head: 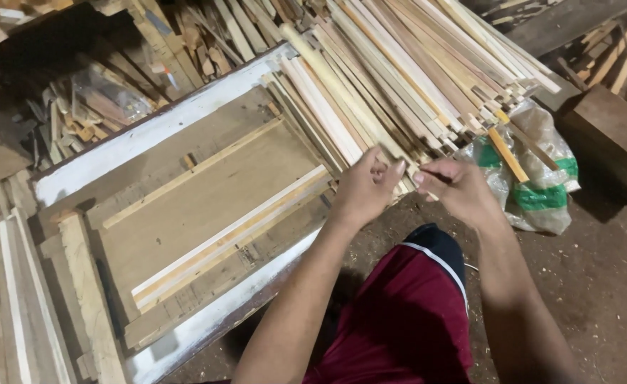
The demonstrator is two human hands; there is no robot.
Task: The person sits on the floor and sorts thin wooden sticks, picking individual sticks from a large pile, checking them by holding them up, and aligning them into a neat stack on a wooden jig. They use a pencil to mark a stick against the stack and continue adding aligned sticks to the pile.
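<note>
Hands meet at the near ends of a big fanned stack of long, thin, pale wooden slats (399, 78), our landmark here. We see the left hand (362, 190) curled, fingertips pinching a slat end at the stack's near edge. The right hand (456, 188) is closed too, thumb and fingers nipping a slat end just beside the left; which slat each holds we cannot tell. The slats run lengthwise from the hands up and away toward the far right, likely laid parallel so ends can be picked off one by one. Left of the stack lies a flat brown wooden board with white-painted edges (150, 135), carrying two pale strips (228, 238). Right of the stack sits a white and green plastic sack (541, 192).
</note>
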